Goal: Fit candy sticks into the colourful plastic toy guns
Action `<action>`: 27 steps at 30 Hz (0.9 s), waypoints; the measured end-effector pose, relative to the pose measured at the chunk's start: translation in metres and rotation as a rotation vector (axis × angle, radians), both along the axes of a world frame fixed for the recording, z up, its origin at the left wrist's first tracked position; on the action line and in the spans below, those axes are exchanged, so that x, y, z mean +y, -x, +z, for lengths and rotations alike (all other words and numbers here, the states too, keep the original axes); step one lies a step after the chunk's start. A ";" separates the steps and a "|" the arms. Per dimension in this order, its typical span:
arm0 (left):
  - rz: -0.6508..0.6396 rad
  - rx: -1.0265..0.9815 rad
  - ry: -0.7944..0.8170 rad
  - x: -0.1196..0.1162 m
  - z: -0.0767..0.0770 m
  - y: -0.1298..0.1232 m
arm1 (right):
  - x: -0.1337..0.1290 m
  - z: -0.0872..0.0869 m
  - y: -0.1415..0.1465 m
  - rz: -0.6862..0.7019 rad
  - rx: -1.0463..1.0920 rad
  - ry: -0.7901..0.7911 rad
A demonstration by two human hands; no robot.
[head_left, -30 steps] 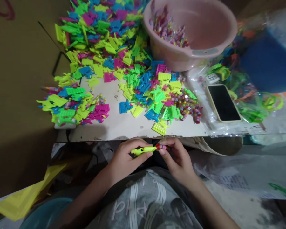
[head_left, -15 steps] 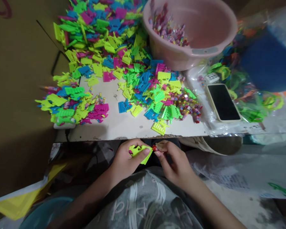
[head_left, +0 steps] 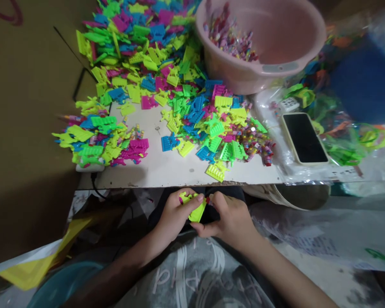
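Note:
My left hand (head_left: 173,216) grips a neon yellow plastic toy piece (head_left: 194,207) just below the white table's front edge (head_left: 179,182). My right hand (head_left: 229,220) presses against the same piece from the right, fingers curled over its end; a tiny red bit shows between the two hands. Whatever else the right hand holds is hidden by its fingers. Both hands sit above my lap in a grey printed shirt. On the table lies a big heap of plastic pieces (head_left: 167,85) in yellow, green, blue and pink.
A pink basin (head_left: 285,64) with small wrapped candies stands at the back right. A phone (head_left: 304,137) lies face up on clear plastic. Loose candies (head_left: 256,145) lie beside the heap. A brown wall borders the left. Yellow paper (head_left: 28,269) sits at lower left.
The yellow piece was turned from flat and sideways to more upright. My right hand closed in over its end, so the red candy is now almost hidden. Both hands shifted slightly right.

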State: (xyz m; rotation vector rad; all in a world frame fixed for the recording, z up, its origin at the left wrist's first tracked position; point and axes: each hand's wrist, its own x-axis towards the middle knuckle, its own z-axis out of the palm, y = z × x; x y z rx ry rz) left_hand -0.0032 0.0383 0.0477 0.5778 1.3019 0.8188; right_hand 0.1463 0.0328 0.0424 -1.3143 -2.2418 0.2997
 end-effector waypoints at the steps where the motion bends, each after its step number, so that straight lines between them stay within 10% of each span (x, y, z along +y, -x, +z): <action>1: 0.001 -0.007 0.007 0.000 -0.001 0.000 | 0.001 -0.002 0.000 0.000 0.004 -0.010; 14: 0.045 -0.045 -0.011 -0.006 -0.013 -0.004 | -0.004 -0.022 0.000 0.100 0.074 -0.038; 20: 0.082 -0.004 -0.004 0.001 -0.010 0.003 | 0.007 -0.011 -0.001 0.179 0.220 0.258; 27: 0.048 0.253 -0.205 0.020 -0.011 0.040 | 0.021 0.001 -0.019 -0.023 0.422 0.201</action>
